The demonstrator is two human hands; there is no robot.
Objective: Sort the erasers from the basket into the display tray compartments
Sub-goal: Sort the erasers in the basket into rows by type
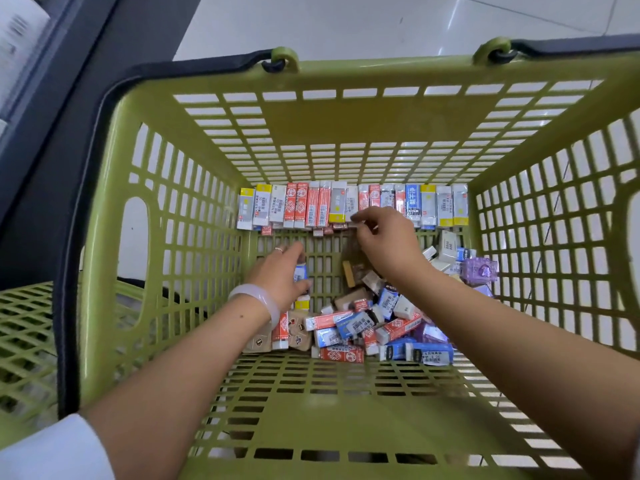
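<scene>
Fingers (300, 252) of left hand (282, 271) half-hide a blue eraser (300, 273)

- Bright, even overhead light; white glare on the far floor (346, 26).
- Wide-angle bending bows the basket (346, 74) rim.
- Far-left shelf edge (20, 46) blurred.

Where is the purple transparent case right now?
In the head view, the purple transparent case sits inside the green basket by its right wall, at the right edge of the loose eraser pile.
</scene>
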